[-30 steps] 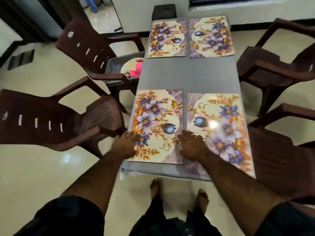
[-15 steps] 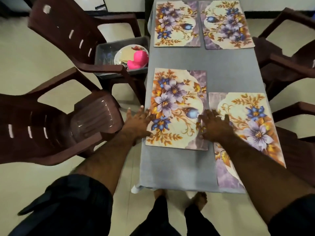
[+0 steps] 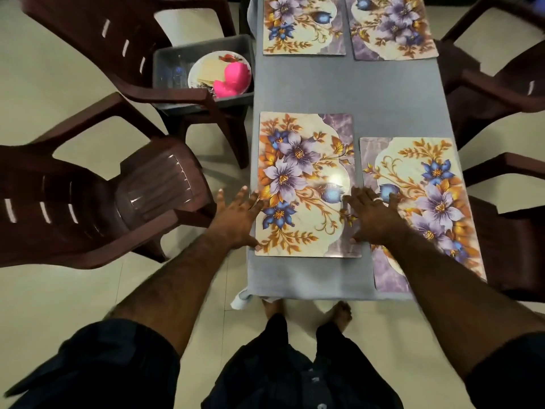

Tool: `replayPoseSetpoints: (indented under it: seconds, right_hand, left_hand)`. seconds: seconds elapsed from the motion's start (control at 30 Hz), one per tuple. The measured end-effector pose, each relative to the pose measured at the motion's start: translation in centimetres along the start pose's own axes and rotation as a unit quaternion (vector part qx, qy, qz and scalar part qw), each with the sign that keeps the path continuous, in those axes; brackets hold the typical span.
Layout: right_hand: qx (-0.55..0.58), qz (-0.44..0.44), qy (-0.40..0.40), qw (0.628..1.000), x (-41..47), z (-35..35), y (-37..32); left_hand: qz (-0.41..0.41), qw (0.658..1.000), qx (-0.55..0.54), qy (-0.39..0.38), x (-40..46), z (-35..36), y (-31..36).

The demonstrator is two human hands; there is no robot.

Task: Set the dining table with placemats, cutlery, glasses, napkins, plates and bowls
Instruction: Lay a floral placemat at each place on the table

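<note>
1. Person stands at near end of table (image 3: 339,87); grey cloth on it, bare feet visible below the edge.
2. Left hand (image 3: 239,219): grip wide, fingers spread flat, pressing left edge of near-left mat (image 3: 303,184). Part of the hand hangs past the table edge.
3. Right hand (image 3: 373,215): grip wide, fingers flat, lying across the right edge of that mat and the left edge of near-right mat (image 3: 418,208).
4. Near-left mat sits further up the table than near-right; narrow gap between them. Near-right mat's near end reaches the table edge.
5. Two far mats (image 3: 303,28) lie side by side at the far end, partly out of frame.
6. Left of table: grey tub (image 3: 171,60) on a chair (image 3: 124,33), holding a plate (image 3: 206,72) and pink items (image 3: 233,79).
7. Brown chairs on both sides.
</note>
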State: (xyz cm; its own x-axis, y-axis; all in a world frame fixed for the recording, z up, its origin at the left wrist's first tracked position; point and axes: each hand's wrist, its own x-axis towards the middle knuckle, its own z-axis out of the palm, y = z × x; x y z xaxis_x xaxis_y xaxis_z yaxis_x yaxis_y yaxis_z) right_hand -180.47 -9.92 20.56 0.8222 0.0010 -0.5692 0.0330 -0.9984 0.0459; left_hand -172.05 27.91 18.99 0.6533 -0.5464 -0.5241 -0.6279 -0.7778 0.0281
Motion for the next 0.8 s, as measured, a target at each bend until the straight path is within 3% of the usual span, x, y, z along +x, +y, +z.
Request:
replayPoseSetpoints:
  seconds: [0.57, 0.73, 0.8]
  right_hand:
    - [0.031, -0.004, 0.0, 1.0, -4.3, 2.1, -1.6]
    - [0.098, 0.013, 0.079, 0.992, -5.4, 0.8, -1.4]
    - [0.083, -0.005, 0.074, 0.994, -6.3, 0.9, -1.5]
  left_hand:
    - [-0.017, 1.0, -0.019, -0.018, -4.5, 1.8, 2.4]
    - [-0.071, 0.996, -0.052, 0.017, -6.1, 0.3, 2.9]
    - [-0.081, 0.995, -0.05, 0.009, -6.9, 0.0, 3.6]
